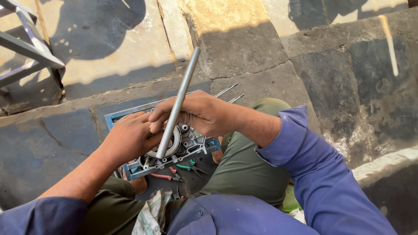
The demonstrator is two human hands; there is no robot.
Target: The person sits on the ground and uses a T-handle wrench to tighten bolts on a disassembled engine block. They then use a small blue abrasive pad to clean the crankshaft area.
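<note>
Closest to the camera, a crumpled grey rag [151,214] lies in the lap between the blue sleeves and olive trousers. Just beyond it, on the dark floor between the knees, sit small pliers: a red-handled pair [164,176] and a green-handled pair [188,166], close together and right under the near edge of the workpiece, so there is little free floor there. Above them is a grey cast-metal engine cover [180,146] with a round hub, resting on a blue-edged metal frame [130,114] whose near rail runs diagonally across the knees. The left hand [129,138] lies on the left part of the cover, fingers curled down over it; whether they pinch anything underneath cannot be told. The right hand [198,114] is wrapped closed around a long steel rod [179,101], which stands tilted, its lower end set on the round hub and its upper end leaning away to the right over the stone. Two thin metal rods [230,94] poke out past the right hand, lying on the stone slab floor [261,52]. Farther out the slabs lie open and sunlit, crossed by cracks and joints, with broad room ahead and to the right; at the far left a grey metal angle frame [27,48] closes that side.
</note>
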